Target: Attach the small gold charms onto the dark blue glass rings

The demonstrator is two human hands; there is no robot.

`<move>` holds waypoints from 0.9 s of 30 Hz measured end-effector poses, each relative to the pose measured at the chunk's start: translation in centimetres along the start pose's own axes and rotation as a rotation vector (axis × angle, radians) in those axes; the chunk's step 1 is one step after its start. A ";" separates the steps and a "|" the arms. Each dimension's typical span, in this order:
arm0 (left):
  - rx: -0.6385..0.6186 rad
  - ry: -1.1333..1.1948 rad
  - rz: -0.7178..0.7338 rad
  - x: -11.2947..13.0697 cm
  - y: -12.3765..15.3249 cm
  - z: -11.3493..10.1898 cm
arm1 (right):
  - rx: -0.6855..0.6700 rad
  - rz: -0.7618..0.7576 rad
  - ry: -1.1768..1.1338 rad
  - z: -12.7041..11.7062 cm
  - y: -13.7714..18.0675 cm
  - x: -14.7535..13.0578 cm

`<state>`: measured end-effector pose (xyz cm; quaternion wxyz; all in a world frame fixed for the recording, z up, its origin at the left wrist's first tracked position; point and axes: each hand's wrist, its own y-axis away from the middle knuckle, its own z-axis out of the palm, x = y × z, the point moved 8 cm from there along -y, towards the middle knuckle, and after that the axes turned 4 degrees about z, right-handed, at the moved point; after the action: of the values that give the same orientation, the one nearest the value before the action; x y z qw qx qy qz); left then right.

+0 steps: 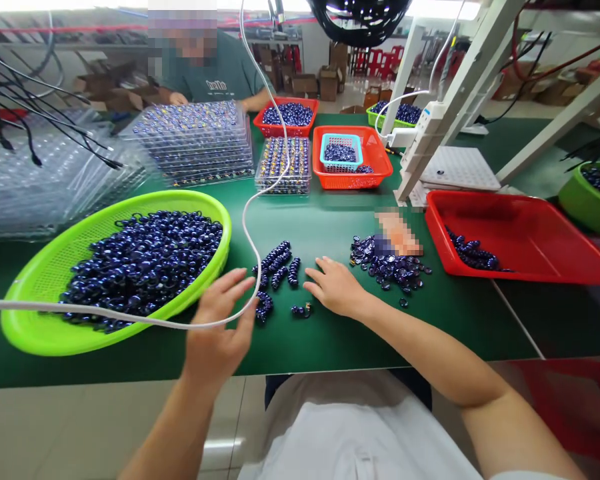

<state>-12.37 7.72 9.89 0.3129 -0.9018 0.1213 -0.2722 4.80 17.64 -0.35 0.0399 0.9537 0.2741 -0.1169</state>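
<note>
My left hand (215, 327) is open beside the green basket, its fingers spread toward several short stacked rows of shiny dark-blue round parts (275, 257). A white cable (247, 233) hangs across the view in front of that hand. On the other side of the rows, my right hand (337, 287) is open and low over the green table (330, 347), with nothing visible in its fingers. Between the hands lies a short separate row (301, 311). A loose pile of dark-blue caps (395, 270) spreads just right of my right hand.
The lime-green basket (17, 327) at left holds many blue ring-shaped parts. At right stands a red tray (520, 247). Stacked clear trays (195, 143), a red basket (350, 181) and a metal post (445, 100) stand farther back. Across the table sits a person (230, 63).
</note>
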 end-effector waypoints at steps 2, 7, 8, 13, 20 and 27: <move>-0.053 0.110 0.030 1.2 1.8 2.8 | 0.015 -0.072 -0.025 0.2 1.9 -0.8; -0.303 0.128 0.065 3.3 6.0 10.1 | 0.073 -0.163 -0.109 -0.4 7.1 -0.4; -0.341 0.116 0.054 3.6 6.5 11.0 | 0.064 -0.191 -0.150 -0.6 8.1 -0.1; -0.419 0.151 -0.017 4.5 7.5 12.9 | 0.318 0.013 -0.432 -3.4 12.1 4.6; -0.464 0.206 0.044 5.8 7.0 14.3 | 0.442 0.113 -0.459 -3.3 14.2 5.8; -0.359 0.296 -0.010 5.5 6.1 13.6 | 0.294 0.034 -0.263 -2.9 12.5 4.6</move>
<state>-0.44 7.64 -0.60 0.1250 -0.8938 0.2078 -0.3773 15.77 9.84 1.49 -0.0624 0.9303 0.2306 -0.2785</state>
